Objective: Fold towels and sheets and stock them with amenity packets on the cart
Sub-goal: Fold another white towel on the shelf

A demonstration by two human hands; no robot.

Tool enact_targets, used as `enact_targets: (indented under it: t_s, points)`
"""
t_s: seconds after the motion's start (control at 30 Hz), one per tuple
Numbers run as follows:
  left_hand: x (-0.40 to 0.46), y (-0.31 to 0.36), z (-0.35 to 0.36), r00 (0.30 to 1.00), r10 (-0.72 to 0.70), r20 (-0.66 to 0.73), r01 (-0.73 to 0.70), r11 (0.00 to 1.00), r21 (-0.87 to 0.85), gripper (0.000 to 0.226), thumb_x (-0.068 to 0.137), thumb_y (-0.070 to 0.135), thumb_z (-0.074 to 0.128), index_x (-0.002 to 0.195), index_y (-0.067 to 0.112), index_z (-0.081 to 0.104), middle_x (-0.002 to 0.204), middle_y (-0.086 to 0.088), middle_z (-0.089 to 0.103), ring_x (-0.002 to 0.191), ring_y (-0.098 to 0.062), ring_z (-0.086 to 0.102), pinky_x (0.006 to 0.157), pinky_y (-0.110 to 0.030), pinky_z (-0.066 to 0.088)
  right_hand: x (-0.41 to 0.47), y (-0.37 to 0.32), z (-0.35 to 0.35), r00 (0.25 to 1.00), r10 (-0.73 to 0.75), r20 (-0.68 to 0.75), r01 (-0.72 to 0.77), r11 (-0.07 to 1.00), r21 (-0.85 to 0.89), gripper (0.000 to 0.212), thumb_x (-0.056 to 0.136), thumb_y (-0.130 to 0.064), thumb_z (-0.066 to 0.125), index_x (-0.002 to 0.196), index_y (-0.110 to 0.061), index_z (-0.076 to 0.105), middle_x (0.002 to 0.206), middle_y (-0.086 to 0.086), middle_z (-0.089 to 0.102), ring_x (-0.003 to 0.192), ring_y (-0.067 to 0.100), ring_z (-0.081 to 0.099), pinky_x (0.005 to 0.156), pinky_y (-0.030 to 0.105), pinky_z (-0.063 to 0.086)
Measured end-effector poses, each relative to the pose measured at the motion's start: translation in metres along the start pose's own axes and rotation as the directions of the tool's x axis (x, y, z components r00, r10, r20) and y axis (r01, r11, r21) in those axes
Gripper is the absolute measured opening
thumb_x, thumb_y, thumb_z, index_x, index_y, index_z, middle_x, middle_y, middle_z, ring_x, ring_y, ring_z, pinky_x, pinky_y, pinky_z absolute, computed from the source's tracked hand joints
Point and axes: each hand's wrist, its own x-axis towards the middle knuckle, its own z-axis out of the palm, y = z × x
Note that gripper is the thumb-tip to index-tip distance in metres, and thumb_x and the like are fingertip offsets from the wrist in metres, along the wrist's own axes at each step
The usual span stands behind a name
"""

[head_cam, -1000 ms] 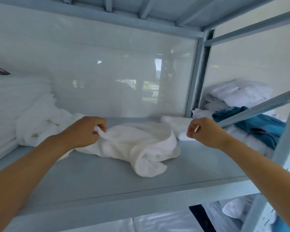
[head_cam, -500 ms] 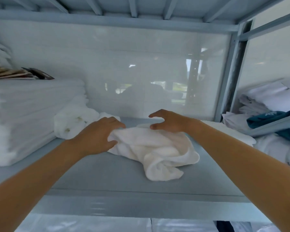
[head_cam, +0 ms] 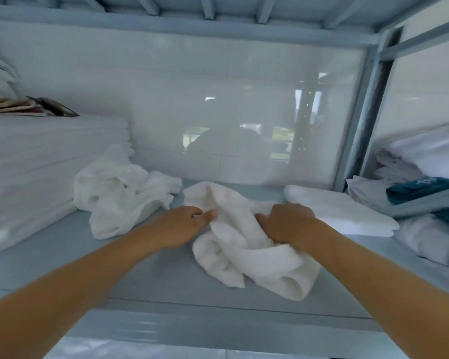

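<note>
A crumpled white towel [head_cam: 246, 257] lies in the middle of the pale blue shelf [head_cam: 153, 286]. My left hand [head_cam: 178, 225] pinches the towel's upper left edge between thumb and fingers. My right hand [head_cam: 287, 224] digs into the towel's top right part with curled fingers and grips the cloth. A second rumpled white towel [head_cam: 119, 190] sits behind my left hand. A folded white towel [head_cam: 340, 211] lies flat to the right of my right hand.
A tall stack of folded white linen [head_cam: 36, 174] fills the shelf's left side, with flat packets [head_cam: 24, 106] on top. Right of the grey upright post [head_cam: 358, 130], another bay holds white linen and a teal cloth [head_cam: 425, 189]. A glossy white wall closes the back.
Both hands came together over the towel: the right hand dropped from its far edge into the cloth and gripped it, the left took a pinch. The view shifted slightly left.
</note>
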Motion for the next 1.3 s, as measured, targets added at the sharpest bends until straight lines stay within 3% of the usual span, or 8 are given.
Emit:
enact_targets:
  t_s: [0.1,0.2,0.4,0.5,0.67,0.83,1.07,1.3]
  points:
    - [0.014,0.027,-0.005,0.994,-0.004,0.109,0.012,0.997,-0.078,0.083,0.064,0.101,0.040,0.107,0.037,0.071,0.116,0.009,0.072,0.091,-0.008,0.068,0.071,-0.027,0.054,-0.036,0.014,-0.013,0.999,0.035,0.020,-0.035,0.999,-0.015,0.054,0.094,-0.071,0.033,0.090,-0.022,0.056,0.086,-0.002,0.057,0.068,0.014,0.050,0.059,0.031,0.036]
    - [0.026,0.053,-0.004,0.959,0.017,0.281,-0.027,0.999,0.030,0.080,0.054,0.092,0.057,0.106,0.034,0.073,0.109,0.008,0.071,0.096,-0.015,0.069,0.088,-0.039,0.058,-0.073,0.024,-0.037,0.985,0.004,0.171,-0.017,0.997,0.074,0.056,0.089,-0.076,0.041,0.081,-0.022,0.053,0.080,-0.001,0.061,0.043,0.012,0.061,0.043,0.027,0.044]
    - [0.039,0.068,-0.001,0.960,0.125,0.252,-0.179,0.963,0.204,0.029,0.073,0.039,0.081,0.099,0.027,0.076,0.097,0.011,0.071,0.084,-0.006,0.066,0.076,-0.026,0.055,-0.072,0.037,-0.059,0.999,-0.023,-0.043,0.027,0.995,0.094,0.040,0.088,-0.056,0.056,0.075,-0.019,0.063,0.057,-0.003,0.070,0.047,0.016,0.068,0.070,0.034,0.058]
    - [0.037,0.063,0.003,0.974,0.188,0.130,-0.207,0.967,0.151,0.017,0.073,0.025,0.081,0.088,0.028,0.073,0.088,0.012,0.067,0.077,-0.001,0.060,0.064,-0.021,0.046,-0.031,0.032,-0.055,0.984,0.013,-0.176,0.031,0.970,0.242,0.050,0.088,-0.062,0.061,0.102,-0.016,0.071,0.100,0.000,0.074,0.083,0.023,0.072,0.080,0.035,0.058]
    - [0.028,0.050,-0.007,0.961,0.227,-0.154,-0.212,0.971,0.108,0.011,0.073,0.022,0.074,0.081,0.028,0.070,0.084,0.013,0.066,0.079,-0.010,0.063,0.064,-0.025,0.048,0.026,0.001,-0.017,0.992,-0.004,0.124,-0.040,0.935,0.351,0.055,0.089,-0.050,0.069,0.127,-0.011,0.063,0.125,0.007,0.065,0.104,0.028,0.066,0.081,0.032,0.054]
    - [0.023,0.028,-0.028,0.911,0.287,-0.297,-0.223,0.947,0.232,0.007,0.082,0.021,0.064,0.089,0.024,0.064,0.094,0.003,0.066,0.088,-0.024,0.063,0.076,-0.037,0.052,0.052,-0.001,-0.013,0.979,0.077,-0.187,0.053,0.794,0.606,0.027,0.080,-0.012,0.080,0.107,-0.015,0.076,0.104,0.004,0.068,0.094,0.018,0.063,0.079,0.022,0.046]
    - [0.046,0.015,-0.088,0.571,0.436,-0.696,-0.310,0.899,0.309,0.016,0.098,0.015,0.057,0.111,0.008,0.063,0.103,-0.013,0.061,0.096,-0.033,0.059,0.081,-0.050,0.050,0.044,0.016,-0.069,0.650,0.254,-0.716,0.421,0.664,0.618,0.034,0.091,-0.023,0.070,0.125,-0.020,0.063,0.107,0.002,0.066,0.090,0.021,0.060,0.085,0.035,0.052]
    - [0.061,-0.001,-0.036,0.902,0.283,-0.327,-0.100,0.872,0.479,0.064,0.098,0.033,0.059,0.154,0.018,0.033,0.150,-0.012,0.037,0.133,-0.033,0.041,0.105,-0.047,0.041,0.053,0.011,0.005,0.998,0.041,-0.037,-0.024,0.920,0.391,0.091,0.098,-0.059,0.052,0.164,-0.023,0.000,0.163,0.022,0.023,0.145,0.040,0.036,0.117,0.047,0.033]
